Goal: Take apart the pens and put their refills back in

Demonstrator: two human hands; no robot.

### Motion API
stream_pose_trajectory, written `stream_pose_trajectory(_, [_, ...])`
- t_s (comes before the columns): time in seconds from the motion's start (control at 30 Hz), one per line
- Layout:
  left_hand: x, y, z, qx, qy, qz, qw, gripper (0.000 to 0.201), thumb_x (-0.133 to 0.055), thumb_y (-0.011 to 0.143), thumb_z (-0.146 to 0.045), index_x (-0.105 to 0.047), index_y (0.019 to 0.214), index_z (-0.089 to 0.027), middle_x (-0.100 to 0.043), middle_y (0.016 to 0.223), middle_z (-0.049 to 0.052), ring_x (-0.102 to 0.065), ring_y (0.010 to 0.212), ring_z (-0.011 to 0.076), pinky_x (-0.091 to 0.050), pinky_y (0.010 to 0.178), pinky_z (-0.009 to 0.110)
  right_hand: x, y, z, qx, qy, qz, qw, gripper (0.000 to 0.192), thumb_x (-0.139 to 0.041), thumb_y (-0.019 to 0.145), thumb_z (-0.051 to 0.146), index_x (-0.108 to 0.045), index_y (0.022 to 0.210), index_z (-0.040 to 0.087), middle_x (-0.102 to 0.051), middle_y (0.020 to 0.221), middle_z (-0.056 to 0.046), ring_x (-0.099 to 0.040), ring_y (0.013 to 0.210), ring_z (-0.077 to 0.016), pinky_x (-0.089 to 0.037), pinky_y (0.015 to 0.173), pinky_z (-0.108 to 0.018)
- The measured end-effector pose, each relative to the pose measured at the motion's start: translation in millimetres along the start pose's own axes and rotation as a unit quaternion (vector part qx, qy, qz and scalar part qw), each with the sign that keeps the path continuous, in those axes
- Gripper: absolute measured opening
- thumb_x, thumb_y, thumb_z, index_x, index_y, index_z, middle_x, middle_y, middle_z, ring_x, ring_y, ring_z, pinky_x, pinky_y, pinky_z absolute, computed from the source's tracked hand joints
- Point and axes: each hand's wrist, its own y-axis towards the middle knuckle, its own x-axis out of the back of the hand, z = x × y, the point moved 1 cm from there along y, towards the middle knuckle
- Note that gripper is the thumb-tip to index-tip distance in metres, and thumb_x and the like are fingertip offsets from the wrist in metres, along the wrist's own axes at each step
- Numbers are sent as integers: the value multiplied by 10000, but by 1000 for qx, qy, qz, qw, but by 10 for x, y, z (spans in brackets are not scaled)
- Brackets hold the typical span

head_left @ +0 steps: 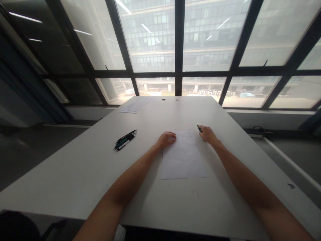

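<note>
The left hand (167, 139) rested curled on the sheet of paper's (183, 157) top corner, mid-tabletop (75, 167), the right hand (207, 134) gripped a pen (199, 128) beside it — light pressure risked the paper sliding.

A long white table (75, 174) runs toward twelve o'clock, ending at a wall of tall windows (150, 36) in dark frames. Pale daylight comes through them, with an office building (210, 30) outside and ceiling lights reflected in the glass. Grey floor (37, 144) lies at nine o'clock.
</note>
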Motion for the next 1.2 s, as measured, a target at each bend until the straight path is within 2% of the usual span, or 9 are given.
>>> stream_pose_trajectory(0.13, [-13,6,15,-2,0,1,1000,137,-648,790,-250,-749,879,-227,-719,1094,37,-650,1035,211,-451,1018,354,-91,-41,63,5,-62,9,998,200,-546,861,154,-706,980,163,-707,1030,-154,-648,973,-243,-454,844,-301])
stream_pose_trajectory(0.43, [-18,9,31,8,-1,3,1000,145,-649,788,-259,-752,886,-232,-715,1109,37,-648,1046,208,-446,1028,352,-134,-39,82,-37,-109,-4,993,191,-546,894,234,-691,1008,186,-706,1008,-148,-652,954,-238,-464,802,-305])
stream_pose_trajectory(0.6, [-6,1,20,3,1,1,1000,134,-651,788,-251,-751,875,-231,-718,1095,34,-652,1036,208,-446,1026,354,-156,-30,49,-78,-107,-13,991,204,-510,902,207,-688,997,181,-700,993,-160,-666,920,-250,-463,786,-326])
stream_pose_trajectory(0.8, [7,-4,4,6,2,5,1000,141,-648,788,-240,-751,883,-225,-716,1103,38,-649,1040,208,-439,1032,354,-146,-44,23,-93,-81,-53,991,224,-509,916,323,-665,987,178,-667,984,-160,-625,943,-273,-458,801,-359])
stream_pose_trajectory(0.87, [6,-2,3,4,4,5,1000,143,-645,790,-243,-751,883,-224,-716,1104,39,-650,1036,208,-441,1030,352,-139,-62,17,-96,-82,-99,987,269,-554,891,362,-639,1059,170,-633,1064,-176,-570,1048,-306,-440,853,-392])
stream_pose_trajectory(0.97, [-2,4,12,-1,5,4,1000,141,-645,791,-252,-751,880,-226,-718,1097,38,-652,1030,209,-446,1022,351,-144,-90,-14,-134,-77,-141,978,515,-630,830,446,-544,1237,143,-561,1182,-222,-495,1128,-363,-411,894,-463])
stream_pose_trajectory(1.07, [-14,8,29,-4,5,0,1000,138,-647,790,-254,-748,878,-223,-718,1094,36,-649,1033,210,-446,1016,354,-165,-95,-56,-182,-60,-112,975,657,-639,811,490,-459,1320,114,-552,1171,-237,-502,1101,-380,-411,882,-488])
stream_pose_trajectory(1.2, [-20,5,40,-5,7,2,1000,139,-642,789,-254,-746,877,-223,-716,1101,34,-644,1040,205,-444,1017,343,-178,-75,-78,-194,-50,-77,977,656,-621,829,471,-411,1345,125,-570,1149,-212,-506,1109,-362,-416,886,-457])
